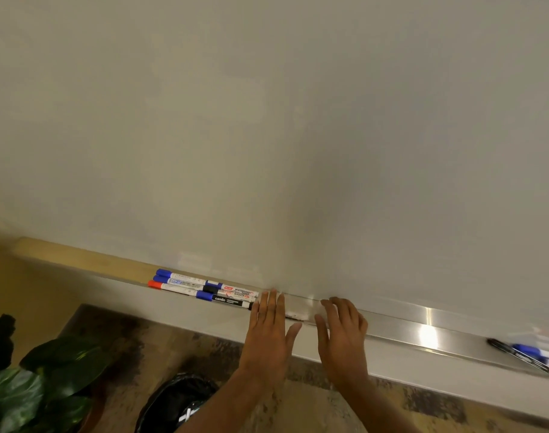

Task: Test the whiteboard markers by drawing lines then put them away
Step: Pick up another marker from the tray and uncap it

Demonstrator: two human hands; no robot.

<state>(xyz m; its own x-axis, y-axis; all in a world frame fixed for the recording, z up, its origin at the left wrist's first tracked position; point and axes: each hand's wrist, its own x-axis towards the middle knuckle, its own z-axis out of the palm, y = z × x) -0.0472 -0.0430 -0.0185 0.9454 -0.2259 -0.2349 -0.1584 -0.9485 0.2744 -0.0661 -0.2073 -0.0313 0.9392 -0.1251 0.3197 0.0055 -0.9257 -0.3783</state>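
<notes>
Standing at a whiteboard (267,120) and looking down at the metal tray (423,328) running along its lower edge. Holding the left hand (268,329) flat over the tray, fingers straight and close together, gripping nothing, its little-finger side touching or just beside the right-hand ends of a cluster of markers (204,290); not possible to tell which. Holding the right hand (342,334) just beside the left, palm down, fingers loosely bent and slightly spread above the tray, gripping nothing visible. Seeing the cluster lying lengthwise in the tray to the left of both hands: several capped markers side by side and end to end, showing blue caps, one red cap and one black cap, with a black-barrelled one nearest the front lip. Seeing a second group of markers (529,357) lying well apart at the far right end of the tray, black, blue and red among them, partly cut by the picture's edge. Glimpsing, down below, green plant leaves (48,379) at the lower left, a bin (176,401) lined with a black bag beside them, and a mottled floor (298,401).
</notes>
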